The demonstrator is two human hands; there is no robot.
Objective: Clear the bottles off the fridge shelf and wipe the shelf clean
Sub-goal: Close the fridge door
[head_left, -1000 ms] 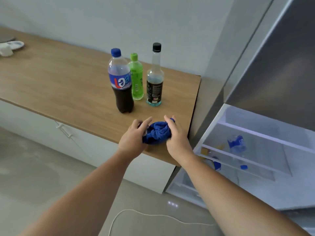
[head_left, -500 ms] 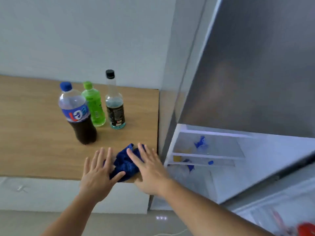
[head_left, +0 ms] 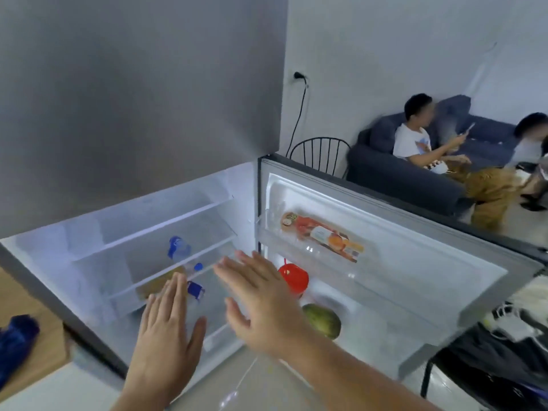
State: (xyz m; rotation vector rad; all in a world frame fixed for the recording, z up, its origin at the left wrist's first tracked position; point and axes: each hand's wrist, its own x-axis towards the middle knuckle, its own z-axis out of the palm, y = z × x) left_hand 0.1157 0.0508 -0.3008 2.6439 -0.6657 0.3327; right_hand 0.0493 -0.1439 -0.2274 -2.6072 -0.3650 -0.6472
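Head view looks down into an open fridge (head_left: 89,262) whose door (head_left: 415,262) swings out toward the right of the frame. Both hands are raised in front of the opening at lower centre, empty and touching nothing. The left hand (head_left: 169,330) is flat with its fingers close together and the thumb out to the side. The right hand (head_left: 261,301) is flat too, fingers loosely spread, palm facing down.

Inside the fridge, left of centre, an upper glass shelf (head_left: 154,223) is bare. On the shelf below it (head_left: 130,286) lie a clear bottle with a blue label (head_left: 178,247) and a yellowish item (head_left: 160,281), too blurred to identify. A small blue cap (head_left: 197,266) and a blue-and-white object (head_left: 195,289) show just past the left fingertips; which level they rest on cannot be told.

A blue cloth (head_left: 14,342) lies bunched on the wooden counter (head_left: 44,360) at the lower left edge of the frame, well apart from both hands.

In the door, a long orange-labelled package (head_left: 323,235) lies in the upper bin, a red lid (head_left: 293,278) shows just right of the right hand, and a round green fruit (head_left: 321,320) sits lower down.

At upper right, two people sit on a dark sofa (head_left: 400,173).
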